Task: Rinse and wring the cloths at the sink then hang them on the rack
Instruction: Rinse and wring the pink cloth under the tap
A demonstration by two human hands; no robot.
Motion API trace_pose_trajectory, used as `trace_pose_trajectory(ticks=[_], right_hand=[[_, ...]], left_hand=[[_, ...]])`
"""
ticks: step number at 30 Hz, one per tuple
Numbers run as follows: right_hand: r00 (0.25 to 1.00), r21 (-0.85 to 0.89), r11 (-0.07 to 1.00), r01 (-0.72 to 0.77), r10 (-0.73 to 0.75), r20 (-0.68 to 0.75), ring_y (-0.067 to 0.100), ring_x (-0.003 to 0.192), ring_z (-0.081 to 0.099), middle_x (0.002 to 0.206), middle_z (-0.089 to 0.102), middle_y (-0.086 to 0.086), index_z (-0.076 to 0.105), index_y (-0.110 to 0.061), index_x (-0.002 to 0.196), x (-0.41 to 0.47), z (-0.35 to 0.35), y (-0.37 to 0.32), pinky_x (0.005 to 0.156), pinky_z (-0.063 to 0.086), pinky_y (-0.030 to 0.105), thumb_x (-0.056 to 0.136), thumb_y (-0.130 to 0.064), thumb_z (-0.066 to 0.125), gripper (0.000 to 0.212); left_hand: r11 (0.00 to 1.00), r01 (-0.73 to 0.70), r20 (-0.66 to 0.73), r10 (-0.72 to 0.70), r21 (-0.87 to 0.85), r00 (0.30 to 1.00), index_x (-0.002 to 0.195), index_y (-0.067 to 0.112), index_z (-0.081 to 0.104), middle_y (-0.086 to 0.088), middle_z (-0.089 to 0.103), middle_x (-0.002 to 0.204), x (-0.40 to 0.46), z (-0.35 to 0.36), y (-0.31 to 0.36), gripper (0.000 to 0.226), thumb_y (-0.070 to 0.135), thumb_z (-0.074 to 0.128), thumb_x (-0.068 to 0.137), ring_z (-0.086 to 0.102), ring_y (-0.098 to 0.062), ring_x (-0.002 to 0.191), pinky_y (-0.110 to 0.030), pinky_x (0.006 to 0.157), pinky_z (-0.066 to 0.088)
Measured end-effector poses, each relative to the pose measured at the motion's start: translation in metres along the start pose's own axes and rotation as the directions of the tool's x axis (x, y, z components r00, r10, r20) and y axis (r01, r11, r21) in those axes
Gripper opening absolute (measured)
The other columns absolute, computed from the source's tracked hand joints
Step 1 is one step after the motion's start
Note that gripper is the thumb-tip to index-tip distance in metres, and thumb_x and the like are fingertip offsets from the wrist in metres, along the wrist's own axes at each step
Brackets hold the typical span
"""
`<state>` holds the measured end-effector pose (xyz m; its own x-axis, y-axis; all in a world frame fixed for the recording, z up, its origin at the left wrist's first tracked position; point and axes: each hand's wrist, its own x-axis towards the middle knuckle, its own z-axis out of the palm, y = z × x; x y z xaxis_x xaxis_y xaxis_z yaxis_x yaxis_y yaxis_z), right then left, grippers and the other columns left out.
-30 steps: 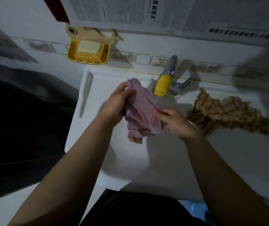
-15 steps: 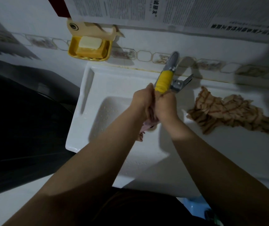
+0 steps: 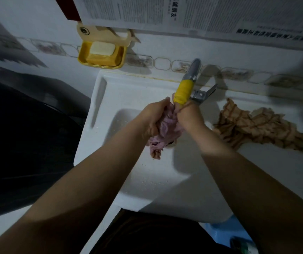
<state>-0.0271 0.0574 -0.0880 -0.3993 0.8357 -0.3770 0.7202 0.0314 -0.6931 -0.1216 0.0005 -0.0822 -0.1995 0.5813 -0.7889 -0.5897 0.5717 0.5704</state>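
we've got both hands bunched together, left hand (image 3: 153,117) and right hand (image 3: 188,114) clamped on the pink cloth (image 3: 162,133) right under the yellow tap (image 3: 182,91), over the sink (image 3: 147,173). looks like rinsing or first squeeze. off to our right, the checked cloth (image 3: 258,126) waits on the counter (image 3: 275,171), seemingly untouched. no rack in sight, so hanging's all ahead.

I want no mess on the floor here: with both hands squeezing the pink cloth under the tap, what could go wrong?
1. The pink cloth, gripped by the left hand and right hand, has a tail hanging near the sink front; drips might land outside.
2. The right hand sits right against the yellow-wrapped tap and may knock it.
3. The brown checked cloth lies on the sink's ledge and could slip off.
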Motion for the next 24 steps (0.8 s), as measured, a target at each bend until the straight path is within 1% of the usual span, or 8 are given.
trace_pose_trajectory(ticks=[3, 6, 8, 12, 15, 17, 21, 24], right_hand=[[0.998, 0.102, 0.994, -0.031, 0.025, 0.062, 0.024, 0.095, 0.055, 0.100, 0.056, 0.012, 0.051, -0.004, 0.118, 0.009, -0.020, 0.011, 0.067, 0.033, 0.025, 0.100, -0.025, 0.042, 0.029], [0.955, 0.185, 0.983, -0.009, -0.046, 0.293, 0.010, 0.087, 0.055, 0.107, 0.053, 0.001, 0.037, -0.014, 0.123, -0.004, -0.027, 0.024, 0.063, 0.044, 0.015, 0.090, -0.022, 0.062, 0.042], [0.905, 0.067, 0.997, 0.029, -0.055, 0.423, 0.011, 0.083, 0.056, 0.101, 0.056, -0.002, 0.044, -0.016, 0.109, -0.006, -0.023, 0.035, 0.066, 0.048, 0.016, 0.083, -0.019, 0.071, 0.037], [0.930, -0.044, 0.992, 0.120, -0.097, 0.355, 0.016, 0.067, 0.048, 0.069, 0.052, 0.014, 0.058, -0.001, 0.082, -0.005, -0.026, 0.034, 0.058, 0.035, 0.024, 0.092, -0.024, 0.060, 0.026], [0.946, 0.167, 0.985, 0.035, -0.087, 0.312, 0.013, 0.062, 0.056, 0.082, 0.058, 0.017, 0.061, 0.005, 0.099, -0.011, -0.034, 0.023, 0.049, 0.043, 0.011, 0.100, -0.016, 0.045, 0.026], [0.967, 0.261, 0.964, 0.048, -0.110, 0.228, 0.008, 0.072, 0.056, 0.080, 0.061, 0.005, 0.065, -0.009, 0.089, -0.012, -0.033, 0.024, 0.061, 0.043, 0.009, 0.100, -0.015, 0.044, 0.024], [0.998, 0.483, 0.875, -0.026, -0.004, 0.062, -0.013, 0.058, 0.057, 0.076, 0.063, -0.009, 0.063, -0.019, 0.083, -0.009, -0.028, 0.019, 0.064, 0.045, 0.011, 0.098, -0.017, 0.048, 0.022], [0.993, 0.512, 0.859, -0.017, 0.074, -0.092, -0.009, 0.049, 0.054, 0.061, 0.061, -0.009, 0.060, -0.019, 0.063, -0.018, -0.010, 0.004, 0.054, 0.043, 0.017, 0.093, -0.022, 0.054, 0.030]], left_hand=[[0.993, -0.050, 0.008, 0.049, 0.107, 0.999, 0.098, 0.004, 0.066, -0.015, 0.068, 0.097, 0.001, -0.028, 0.011, 0.039, 0.039, 0.051, 0.097, 0.064, -0.024, 0.088, -0.036, 0.087, 0.052], [0.965, -0.164, -0.010, 0.169, 0.205, 0.986, 0.105, 0.000, 0.063, -0.015, 0.067, 0.094, 0.003, -0.057, 0.020, 0.025, 0.022, 0.055, 0.096, 0.063, -0.024, 0.085, -0.032, 0.076, 0.055], [0.873, -0.237, -0.033, 0.277, 0.426, 0.960, 0.103, 0.002, 0.061, -0.013, 0.064, 0.091, 0.004, -0.064, 0.023, 0.020, 0.019, 0.058, 0.094, 0.062, -0.025, 0.085, -0.033, 0.076, 0.054], [0.671, -0.279, 0.020, 0.367, 0.687, 0.930, 0.139, 0.009, 0.040, -0.011, 0.061, 0.114, 0.002, -0.066, 0.025, 0.056, 0.034, 0.059, 0.093, 0.063, -0.023, 0.096, -0.038, 0.088, 0.053], [0.530, -0.293, 0.169, 0.270, 0.796, 0.948, 0.110, 0.011, 0.066, -0.009, 0.069, 0.102, -0.003, -0.071, 0.025, 0.040, 0.045, 0.053, 0.094, 0.065, -0.025, 0.092, -0.041, 0.085, 0.053], [0.476, -0.318, 0.210, 0.267, 0.820, 0.941, 0.088, 0.004, 0.066, -0.010, 0.065, 0.081, -0.005, -0.072, 0.026, 0.045, 0.047, 0.054, 0.093, 0.058, -0.024, 0.075, -0.038, 0.071, 0.048], [0.668, -0.341, 0.122, 0.353, 0.661, 0.927, 0.072, 0.011, 0.054, -0.004, 0.049, 0.065, -0.002, -0.058, 0.017, 0.041, 0.042, 0.047, 0.098, 0.043, -0.016, 0.061, -0.026, 0.055, 0.037], [0.875, -0.294, -0.071, 0.345, 0.384, 0.936, 0.075, 0.009, 0.060, -0.012, 0.059, 0.075, 0.004, -0.032, 0.012, 0.042, 0.044, 0.051, 0.096, 0.055, -0.022, 0.070, -0.036, 0.069, 0.050]])
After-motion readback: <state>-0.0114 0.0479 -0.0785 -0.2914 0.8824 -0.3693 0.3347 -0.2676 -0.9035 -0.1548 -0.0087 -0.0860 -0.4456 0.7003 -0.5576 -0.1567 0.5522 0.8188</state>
